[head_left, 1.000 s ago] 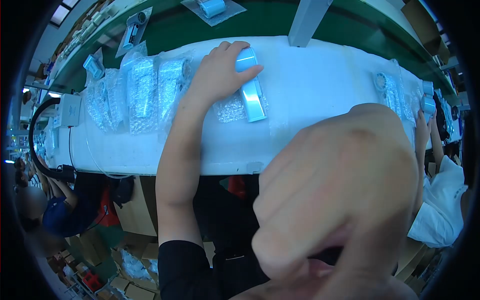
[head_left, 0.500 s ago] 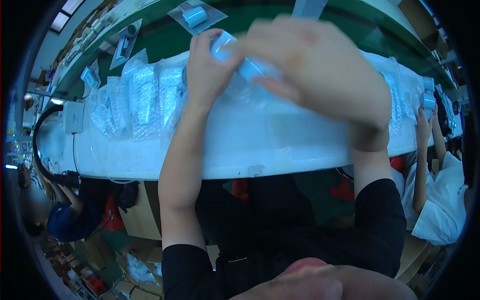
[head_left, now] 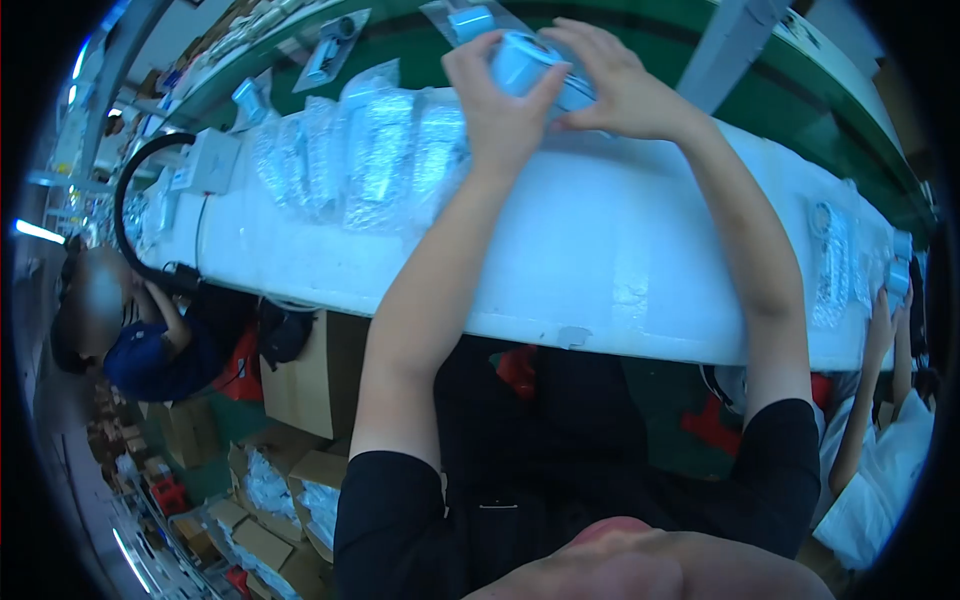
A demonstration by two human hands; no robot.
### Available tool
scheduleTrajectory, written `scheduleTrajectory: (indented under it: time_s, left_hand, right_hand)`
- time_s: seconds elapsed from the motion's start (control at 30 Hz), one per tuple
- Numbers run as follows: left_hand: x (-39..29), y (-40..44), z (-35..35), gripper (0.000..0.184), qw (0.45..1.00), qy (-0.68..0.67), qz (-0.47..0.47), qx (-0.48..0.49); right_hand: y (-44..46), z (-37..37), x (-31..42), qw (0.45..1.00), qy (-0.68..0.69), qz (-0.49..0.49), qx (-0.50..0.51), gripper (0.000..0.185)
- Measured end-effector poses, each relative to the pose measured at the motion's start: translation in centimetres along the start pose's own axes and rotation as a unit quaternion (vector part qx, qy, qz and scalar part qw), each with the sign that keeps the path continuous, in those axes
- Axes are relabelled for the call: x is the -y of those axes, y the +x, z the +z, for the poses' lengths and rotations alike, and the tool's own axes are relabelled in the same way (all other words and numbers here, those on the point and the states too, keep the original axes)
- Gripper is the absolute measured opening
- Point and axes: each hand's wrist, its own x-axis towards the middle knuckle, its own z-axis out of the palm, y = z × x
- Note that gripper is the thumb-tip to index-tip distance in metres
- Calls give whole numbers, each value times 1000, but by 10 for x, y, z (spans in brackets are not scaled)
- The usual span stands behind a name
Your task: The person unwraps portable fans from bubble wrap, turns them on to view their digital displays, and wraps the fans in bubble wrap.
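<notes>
A light-blue glossy device (head_left: 518, 62) is held up over the far edge of the white table (head_left: 560, 240). My left hand (head_left: 497, 100) is wrapped round its left end. Against its right end, my right hand (head_left: 615, 85) has its thumb below and its fingers above. Left of my hands, several bubble-wrap pouches (head_left: 380, 150) lie side by side on the table. Behind the device, a small blue part on a clear bag (head_left: 472, 22) lies on the green shelf.
A white box (head_left: 208, 160) with a black curved tube (head_left: 122, 200) stands at the left. Wrapped items (head_left: 832, 260) lie at the right. Co-workers sit at the left (head_left: 150, 350) and right (head_left: 875, 470). A grey post (head_left: 730, 55) rises behind the table.
My right hand has come from close in front of the camera to the device. The device has been lifted and tilted from the table towards the shelf. The view has shifted.
</notes>
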Motion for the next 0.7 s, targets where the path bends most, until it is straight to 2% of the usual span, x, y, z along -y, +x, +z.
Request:
scheduleTrajectory:
  time_s: [0.03,0.07,0.13,0.17,0.3,0.47,0.53,0.57,0.63,0.7]
  left_hand:
    - [2,2,-1,68,999,15,40,3]
    - [2,5,-3,68,999,29,43,-1]
    - [-1,6,-6,70,987,14,153,52]
    - [0,5,-7,70,987,25,150,54]
    - [3,6,-4,73,986,46,144,67]
    - [1,8,-5,67,988,63,136,40]
    - [-3,6,-7,66,989,83,119,37]
    - [-5,5,-7,64,990,93,101,34]
    - [-9,6,-8,60,991,112,64,31]
    - [-8,9,-8,58,990,127,59,31]
  right_hand:
    - [3,-2,-4,999,48,6,2,88]
    - [6,-7,-7,998,59,-3,-3,88]
    - [2,-15,-9,954,272,63,105,85]
    - [1,-16,-6,952,282,59,107,85]
    - [4,-23,3,944,271,124,144,63]
    - [10,-18,-12,965,197,86,147,49]
    - [6,-14,-11,954,237,102,151,44]
    - [5,-14,-9,954,242,94,148,44]
    - [5,-15,-6,938,235,149,205,44]
    - [6,-17,-9,932,246,148,221,45]
